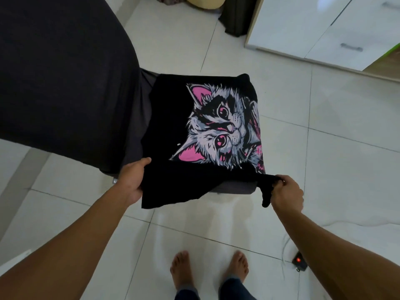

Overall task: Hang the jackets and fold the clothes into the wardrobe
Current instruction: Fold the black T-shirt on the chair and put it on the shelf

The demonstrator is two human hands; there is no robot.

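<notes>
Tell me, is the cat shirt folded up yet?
Only partly. The shirt lies spread on the chair, both hands gripping its near edge.

head cam | looks steeply down from standing height | wide-angle | single view

Soft, even indoor light fills the room, and the glossy white floor tiles (238,50) carry pale, smeared reflections rather than hard shadows, with a faint sheen near the bare feet (207,271). The wide-angle lens bends tile joints and the white cabinet (324,29) outward toward the edges. The black shirt (173,126) loses fold detail in its dark cloth, and the corners look slightly soft.
</notes>
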